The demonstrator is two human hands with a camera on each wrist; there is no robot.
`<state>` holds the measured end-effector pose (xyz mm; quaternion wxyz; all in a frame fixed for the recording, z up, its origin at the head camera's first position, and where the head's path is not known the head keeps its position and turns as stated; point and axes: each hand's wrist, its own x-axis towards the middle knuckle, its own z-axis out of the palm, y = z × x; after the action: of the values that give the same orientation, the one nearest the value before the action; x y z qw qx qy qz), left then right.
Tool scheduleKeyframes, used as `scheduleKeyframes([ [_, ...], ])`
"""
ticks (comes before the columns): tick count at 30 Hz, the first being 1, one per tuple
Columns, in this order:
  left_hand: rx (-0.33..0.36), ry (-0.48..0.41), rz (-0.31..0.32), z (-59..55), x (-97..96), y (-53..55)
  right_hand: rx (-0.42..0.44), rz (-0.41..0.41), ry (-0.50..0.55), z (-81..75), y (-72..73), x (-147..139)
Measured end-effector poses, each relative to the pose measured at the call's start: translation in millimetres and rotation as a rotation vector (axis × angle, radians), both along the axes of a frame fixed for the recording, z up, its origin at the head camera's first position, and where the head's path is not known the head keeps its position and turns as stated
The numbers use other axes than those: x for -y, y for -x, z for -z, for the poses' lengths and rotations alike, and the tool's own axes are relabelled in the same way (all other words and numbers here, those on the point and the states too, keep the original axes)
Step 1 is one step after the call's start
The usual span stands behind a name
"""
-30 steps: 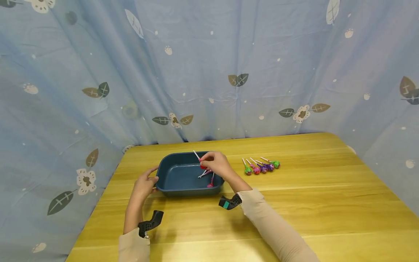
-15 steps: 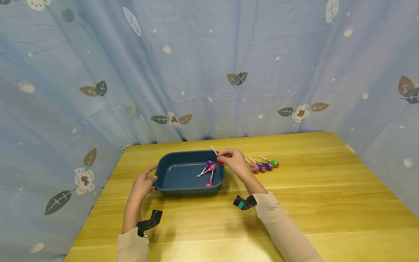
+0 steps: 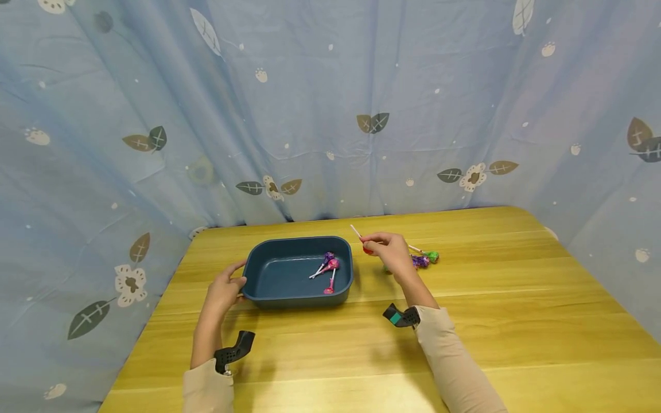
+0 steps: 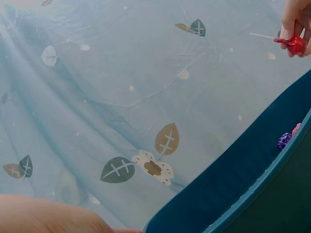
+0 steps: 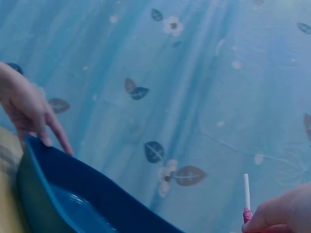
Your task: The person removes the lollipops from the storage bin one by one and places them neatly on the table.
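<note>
"Where was the red pop (image 4: 296, 45)?"
"The right hand (image 3: 391, 250) pinched it, stick up, just right of the box (image 3: 299, 300); other pops (image 3: 421, 261) lay partly hidden behind that hand."
"What did the left hand (image 3: 223, 291) do?"
"Its fingers were apart, touching the box's left end. Three pops (image 3: 334, 264) lay inside, toward the right."

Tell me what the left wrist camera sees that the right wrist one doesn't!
Only the left wrist view shows purple candy and a bit of pink candy in the blue tub, plus the red end of the held lollipop. Only the right wrist view shows some wooden table. Both show the tub, patterned curtain, left grip, and right grip with the lollipop.
</note>
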<state>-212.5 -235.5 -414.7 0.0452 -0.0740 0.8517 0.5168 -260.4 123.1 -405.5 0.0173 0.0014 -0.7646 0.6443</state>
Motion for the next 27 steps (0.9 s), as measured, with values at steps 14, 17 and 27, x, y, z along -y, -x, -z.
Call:
scheduleKeyframes([
  [14,0.004,0.002,0.017,-2.7,-0.4,0.1,0.047,0.138,-0.041,1.1,3.9,-61.5],
  [17,0.003,0.01,0.019,-3.4,0.5,-0.1,0.062,0.158,-0.024,3.6,6.9,-72.0],
  [27,-0.006,0.01,0.021,-1.2,0.6,-0.9,0.128,0.334,-0.039,21.9,9.4,-105.0],
])
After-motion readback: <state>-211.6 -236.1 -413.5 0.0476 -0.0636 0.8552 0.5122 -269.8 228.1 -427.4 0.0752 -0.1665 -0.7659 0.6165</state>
